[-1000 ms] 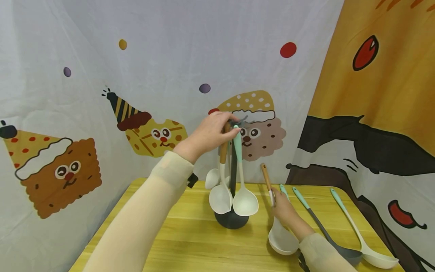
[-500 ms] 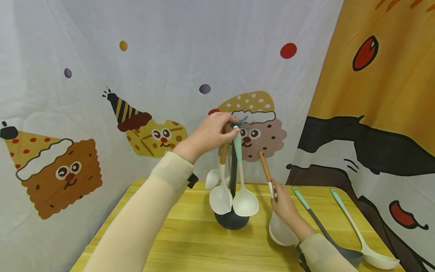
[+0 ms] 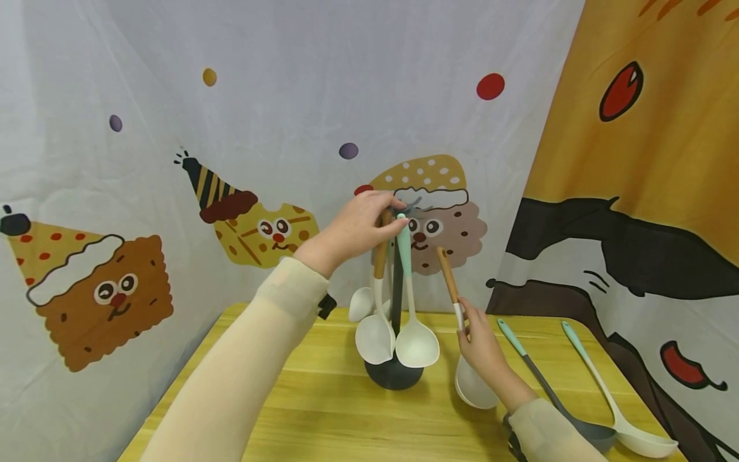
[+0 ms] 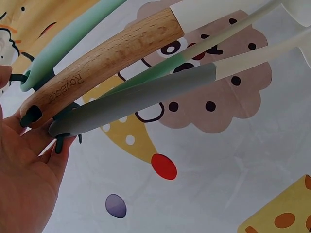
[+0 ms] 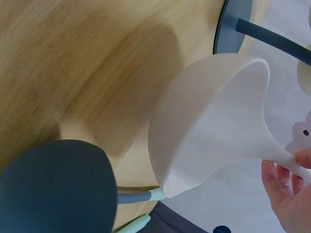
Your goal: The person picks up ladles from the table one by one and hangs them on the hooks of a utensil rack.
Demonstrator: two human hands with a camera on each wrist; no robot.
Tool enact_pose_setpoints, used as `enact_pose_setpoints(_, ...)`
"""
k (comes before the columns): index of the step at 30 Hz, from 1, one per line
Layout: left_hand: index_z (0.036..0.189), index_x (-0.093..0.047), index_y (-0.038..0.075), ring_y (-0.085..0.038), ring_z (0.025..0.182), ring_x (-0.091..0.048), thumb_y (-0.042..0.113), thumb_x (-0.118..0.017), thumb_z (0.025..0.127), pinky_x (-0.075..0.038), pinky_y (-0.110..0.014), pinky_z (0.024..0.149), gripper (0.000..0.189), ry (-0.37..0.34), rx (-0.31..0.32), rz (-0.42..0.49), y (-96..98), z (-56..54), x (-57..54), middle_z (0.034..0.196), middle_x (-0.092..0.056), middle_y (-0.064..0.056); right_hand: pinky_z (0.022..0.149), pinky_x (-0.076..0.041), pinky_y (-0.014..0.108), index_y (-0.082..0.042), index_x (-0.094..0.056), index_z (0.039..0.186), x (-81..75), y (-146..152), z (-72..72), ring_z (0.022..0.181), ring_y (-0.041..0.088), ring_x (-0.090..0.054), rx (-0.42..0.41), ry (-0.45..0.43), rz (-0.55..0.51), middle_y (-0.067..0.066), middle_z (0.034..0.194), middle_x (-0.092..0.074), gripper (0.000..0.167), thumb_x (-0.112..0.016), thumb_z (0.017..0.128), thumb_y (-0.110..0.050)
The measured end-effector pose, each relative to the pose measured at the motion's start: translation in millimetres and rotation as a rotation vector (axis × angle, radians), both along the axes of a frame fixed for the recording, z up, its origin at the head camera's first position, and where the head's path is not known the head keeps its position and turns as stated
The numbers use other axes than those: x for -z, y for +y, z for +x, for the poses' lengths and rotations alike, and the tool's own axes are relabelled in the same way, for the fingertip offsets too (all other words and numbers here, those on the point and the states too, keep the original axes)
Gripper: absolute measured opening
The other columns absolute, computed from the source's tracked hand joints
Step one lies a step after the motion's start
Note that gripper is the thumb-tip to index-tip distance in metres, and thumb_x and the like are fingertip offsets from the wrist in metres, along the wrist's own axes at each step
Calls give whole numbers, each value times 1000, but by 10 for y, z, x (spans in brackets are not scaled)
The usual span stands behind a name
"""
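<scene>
My left hand (image 3: 358, 224) grips the top of a dark utensil stand (image 3: 394, 377), thumb and fingers around its hooks. Hanging there are a white ladle with a wooden handle (image 3: 374, 339) and a white ladle with a mint handle (image 3: 417, 344). Behind them is another white utensil (image 3: 361, 303); a grey handle (image 4: 136, 102) shows in the left wrist view. To the right of the stand, my right hand (image 3: 485, 346) pinches the neck of a large white ladle (image 5: 209, 121). Its wooden handle points up and leans left, its bowl hanging low, partly hidden by my hand.
Right of my right hand, a dark grey ladle (image 3: 589, 433) with a mint handle and a cream ladle (image 3: 643, 443) with a mint handle lie on the wooden table (image 3: 300, 410). A cartoon-printed cloth (image 3: 277, 96) hangs behind the table.
My right hand has raised the large white ladle, and its handle end has moved up and slightly left. The left hand has stayed at the stand's top.
</scene>
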State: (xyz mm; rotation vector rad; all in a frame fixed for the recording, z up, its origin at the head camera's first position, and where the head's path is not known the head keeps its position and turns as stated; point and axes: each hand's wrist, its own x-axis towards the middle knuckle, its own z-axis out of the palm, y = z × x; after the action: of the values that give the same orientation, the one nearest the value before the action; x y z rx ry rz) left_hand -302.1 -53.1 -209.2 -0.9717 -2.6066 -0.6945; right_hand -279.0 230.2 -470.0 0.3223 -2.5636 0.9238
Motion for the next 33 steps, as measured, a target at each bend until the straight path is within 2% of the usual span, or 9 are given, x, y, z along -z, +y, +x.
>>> enact_pose_setpoints(12, 136, -66, 10, -25, 120, -56, 34, -60, 107, -46, -43, 104, 38, -2, -12, -9, 10, 21, -2, 131, -67, -7, 62, -52, 26, -4, -40, 157, -32, -48, 3, 92, 31, -64, -8, 71, -46, 24, 120, -56, 73, -66, 92, 13)
enact_pose_setpoints(22, 137, -65, 9, -26, 125, -56, 33, -60, 107, -45, -43, 107, 39, -2, -8, -10, 6, 24, 2, 133, -67, -8, 68, -58, 31, -8, -41, 158, -111, -115, 46, 93, 28, -64, -3, 146, -66, 21, 118, -57, 75, -66, 91, 15)
enact_pose_setpoints(29, 136, -66, 9, -27, 136, -54, 34, -59, 107, -42, -44, 116, 39, -4, -11, -24, 8, 24, -10, 138, -67, -7, 73, -58, 27, -7, -43, 158, -163, -156, 60, 94, 29, -63, -12, 205, -113, 20, 117, -56, 76, -65, 90, 18)
enact_pose_setpoints(33, 136, -66, 9, -27, 137, -53, 34, -60, 107, -42, -44, 117, 38, -6, -9, -24, 11, 25, -18, 138, -67, -7, 75, -58, 25, -8, -42, 158, -205, -184, 81, 96, 27, -62, -23, 229, -136, 20, 118, -56, 75, -65, 92, 17)
